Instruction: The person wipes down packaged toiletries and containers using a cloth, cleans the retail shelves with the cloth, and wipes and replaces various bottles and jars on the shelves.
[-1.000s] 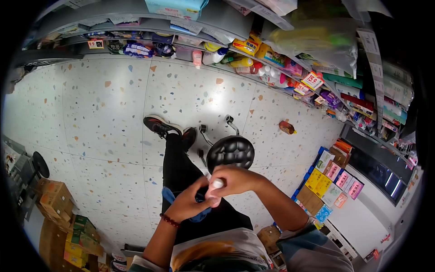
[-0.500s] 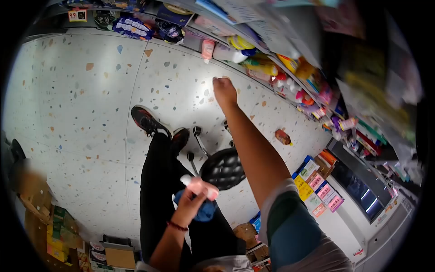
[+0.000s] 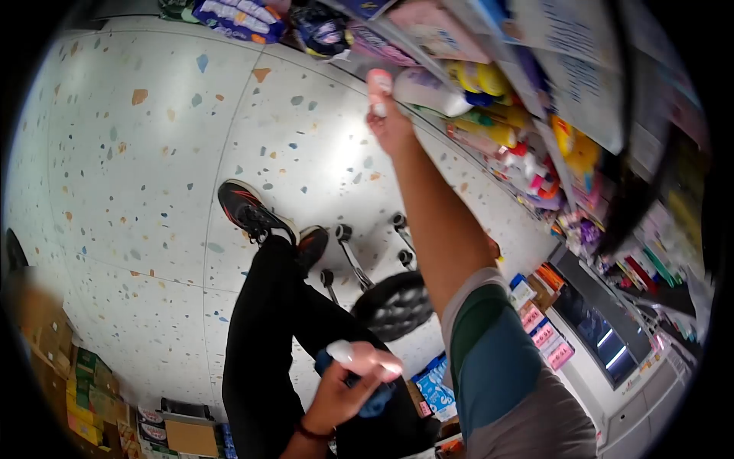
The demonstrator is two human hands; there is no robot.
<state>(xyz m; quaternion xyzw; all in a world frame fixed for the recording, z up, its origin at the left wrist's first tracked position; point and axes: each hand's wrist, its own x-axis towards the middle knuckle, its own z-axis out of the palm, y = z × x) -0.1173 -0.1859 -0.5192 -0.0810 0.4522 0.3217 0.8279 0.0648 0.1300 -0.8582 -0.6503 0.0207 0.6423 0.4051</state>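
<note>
My right hand [image 3: 394,131] reaches forward to the foot of the shelf, its fingers closed around the white-cap end of a pink bottle [image 3: 379,81]. Low by my legs, my left hand [image 3: 336,399] grips another pink bottle [image 3: 376,358] with a white cap. A bunched blue cloth [image 3: 376,401] shows just below that bottle, against my leg; whether my left fingers also hold it I cannot tell. Beside the right-hand bottle, a larger pale bottle [image 3: 428,90] lies on the bottom shelf.
Packed shelves [image 3: 562,145] run along the right, with yellow bottles [image 3: 482,78] and purple packs [image 3: 238,19] low down. A black padded stool [image 3: 394,304] on casters stands by my legs. Cardboard boxes [image 3: 46,325] are at lower left. Speckled floor [image 3: 145,168] lies between.
My right hand has moved forward and closed on the pink bottle at the shelf. My left hand, with its bottle, has shifted slightly down and right in view. The view has moved closer to the shelf.
</note>
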